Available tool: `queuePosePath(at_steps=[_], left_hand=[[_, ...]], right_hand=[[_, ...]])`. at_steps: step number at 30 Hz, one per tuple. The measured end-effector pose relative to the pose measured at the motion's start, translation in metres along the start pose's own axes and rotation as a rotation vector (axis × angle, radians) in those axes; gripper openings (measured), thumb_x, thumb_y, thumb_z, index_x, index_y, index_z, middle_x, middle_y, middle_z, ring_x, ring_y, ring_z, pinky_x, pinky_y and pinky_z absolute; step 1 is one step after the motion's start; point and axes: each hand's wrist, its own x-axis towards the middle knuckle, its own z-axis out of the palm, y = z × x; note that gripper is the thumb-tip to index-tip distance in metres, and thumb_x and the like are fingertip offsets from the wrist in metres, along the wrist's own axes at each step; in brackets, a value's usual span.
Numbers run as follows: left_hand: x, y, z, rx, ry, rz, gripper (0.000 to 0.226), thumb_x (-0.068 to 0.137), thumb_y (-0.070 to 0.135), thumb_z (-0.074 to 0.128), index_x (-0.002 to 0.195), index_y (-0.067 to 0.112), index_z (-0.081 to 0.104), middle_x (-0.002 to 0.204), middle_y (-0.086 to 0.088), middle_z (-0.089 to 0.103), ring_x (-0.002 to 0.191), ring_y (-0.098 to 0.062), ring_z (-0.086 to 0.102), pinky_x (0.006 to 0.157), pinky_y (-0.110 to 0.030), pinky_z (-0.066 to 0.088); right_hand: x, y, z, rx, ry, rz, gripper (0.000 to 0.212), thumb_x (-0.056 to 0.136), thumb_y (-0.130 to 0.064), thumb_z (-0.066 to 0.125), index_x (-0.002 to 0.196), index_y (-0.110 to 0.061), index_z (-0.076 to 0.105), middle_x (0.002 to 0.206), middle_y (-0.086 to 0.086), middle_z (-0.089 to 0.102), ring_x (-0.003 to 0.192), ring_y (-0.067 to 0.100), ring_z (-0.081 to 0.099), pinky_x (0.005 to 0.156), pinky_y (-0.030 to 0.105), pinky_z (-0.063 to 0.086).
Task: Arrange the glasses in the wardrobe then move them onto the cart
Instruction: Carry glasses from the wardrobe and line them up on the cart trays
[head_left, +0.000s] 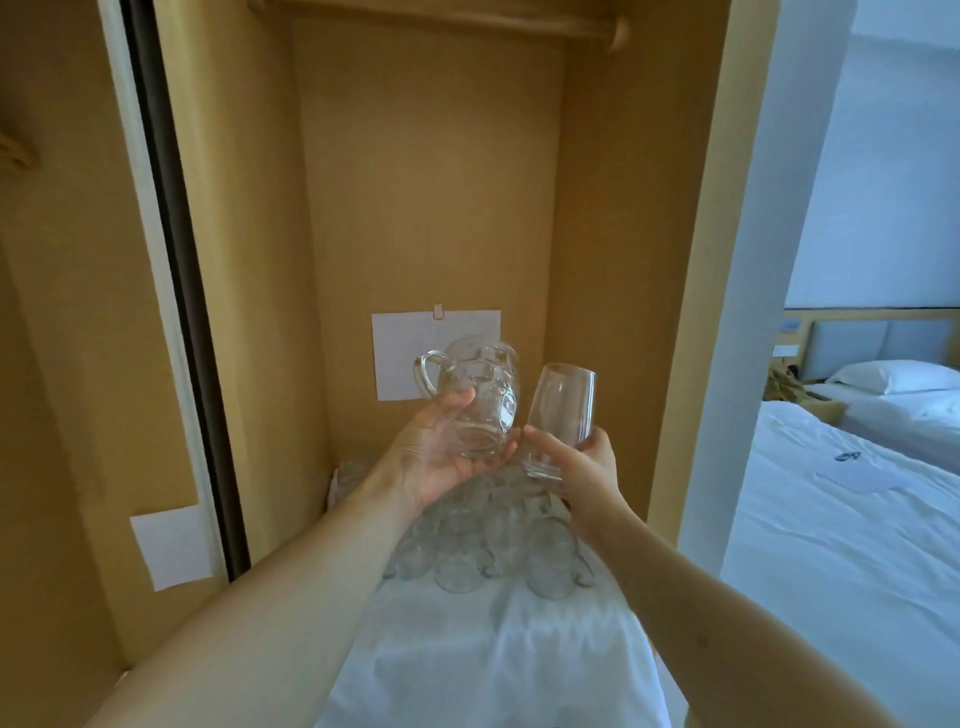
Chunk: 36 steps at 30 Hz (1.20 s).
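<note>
While lifting two pieces clear of the cluster of glasses inside the wardrobe, sorting by type, judging by the two unlike pieces raised together; arranging step apparently under way, transfer to the cart not yet begun, cart itself not in view. Cradling the handled glass jug in the left hand, palm up, grip curled under and around the base, jug tilted with its handle toward the left. Pinching the tall tumbler low on its body in the right hand, grip closed around the lower half, tumbler leaning right, its foot just beside the jug and the left fingertips. Both vessels appearing empty; no liquid showing. Remaining glasses standing packed close together on the white cloth covering the wardrobe surface, apparently empty too; exact count and upright or inverted state not readable. Next move, as a judgement: setting each piece down in its own group, keeping the two apart to avoid glass striking glass, lowering gently into a free spot on the cloth beside the cluster. White paper sheet clipped to the back panel; bed visible at right.
</note>
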Motion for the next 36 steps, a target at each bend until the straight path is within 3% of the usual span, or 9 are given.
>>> queuePosePath(at_steps=[5,8,14,18,22,27,30,32,36], left_hand=[[0.008,-0.006,-0.006,-0.048,-0.066,-0.121,0.069,0.065,0.018,0.093,0.126,0.003,0.065,0.124,-0.024,0.065,0.107,-0.044,0.063,0.083,-0.052,0.057],[0.012,-0.012,-0.009,-0.029,-0.148,-0.191,0.076,0.055,0.019,0.097,0.123,0.002,0.068,0.122,-0.021,0.065,0.103,-0.040,0.064,0.085,-0.050,0.059],[0.018,-0.037,-0.010,-0.023,-0.244,-0.316,0.103,0.049,0.021,0.100,0.138,-0.002,0.053,0.119,-0.026,0.065,0.102,-0.041,0.065,0.086,-0.051,0.058],[0.022,-0.067,0.001,0.051,-0.349,-0.352,0.088,0.074,0.053,0.084,0.140,0.003,0.054,0.134,-0.024,0.060,0.106,-0.035,0.070,0.087,-0.046,0.060],[0.021,-0.105,0.031,-0.151,-0.482,-0.529,0.112,0.052,0.089,0.070,0.128,0.006,0.068,0.135,-0.025,0.061,0.114,-0.042,0.064,0.097,-0.054,0.052],[0.015,-0.151,0.076,-0.251,-0.604,-0.702,0.124,0.040,0.087,0.079,0.133,0.007,0.064,0.142,-0.023,0.056,0.117,-0.043,0.062,0.101,-0.055,0.047],[0.010,-0.179,0.106,-0.285,-0.663,-0.817,0.115,0.058,0.091,0.066,0.134,0.005,0.064,0.142,-0.026,0.056,0.116,-0.044,0.062,0.102,-0.056,0.045],[0.004,-0.199,0.128,-0.301,-0.671,-0.875,0.094,0.074,0.078,0.069,0.130,0.001,0.066,0.137,-0.029,0.058,0.115,-0.047,0.062,0.101,-0.058,0.046],[-0.015,-0.231,0.172,-0.212,-0.743,-0.888,0.064,0.082,0.048,0.078,0.123,0.000,0.070,0.132,-0.027,0.063,0.112,-0.046,0.065,0.096,-0.056,0.050]], right_hand=[[-0.012,0.006,-0.007,-0.008,0.129,-0.023,0.080,0.051,-0.041,0.099,0.116,-0.023,0.054,0.110,0.006,0.071,0.088,0.019,0.076,0.073,0.039,0.064],[-0.024,0.010,-0.011,-0.009,0.215,-0.043,0.080,0.050,-0.042,0.098,0.116,-0.026,0.055,0.107,0.002,0.071,0.084,0.013,0.076,0.066,0.030,0.062],[-0.062,0.016,-0.031,0.018,0.406,-0.067,0.066,0.066,-0.021,0.095,0.119,-0.017,0.056,0.101,0.010,0.070,0.081,0.023,0.076,0.064,0.038,0.063],[-0.097,0.014,-0.057,-0.023,0.501,-0.064,0.075,0.070,-0.021,0.092,0.129,-0.015,0.046,0.107,0.016,0.066,0.083,0.028,0.075,0.065,0.038,0.063],[-0.135,0.012,-0.088,-0.058,0.635,-0.087,0.076,0.071,-0.024,0.091,0.132,-0.016,0.046,0.109,0.016,0.065,0.076,0.021,0.076,0.060,0.030,0.059],[-0.185,0.001,-0.134,-0.079,0.805,-0.083,0.081,0.068,-0.028,0.093,0.134,-0.017,0.046,0.109,0.013,0.068,0.085,0.024,0.076,0.070,0.037,0.063],[-0.213,-0.011,-0.161,-0.085,0.892,-0.099,0.083,0.067,-0.030,0.094,0.133,-0.019,0.045,0.113,0.012,0.065,0.094,0.027,0.073,0.064,0.032,0.062],[-0.231,-0.019,-0.179,-0.084,0.936,-0.114,0.086,0.065,-0.030,0.094,0.134,-0.019,0.045,0.114,0.011,0.065,0.098,0.027,0.072,0.064,0.031,0.061],[-0.264,-0.034,-0.219,-0.104,1.033,-0.134,0.092,0.062,-0.033,0.095,0.137,-0.018,0.044,0.115,0.010,0.065,0.100,0.028,0.071,0.066,0.035,0.062]])
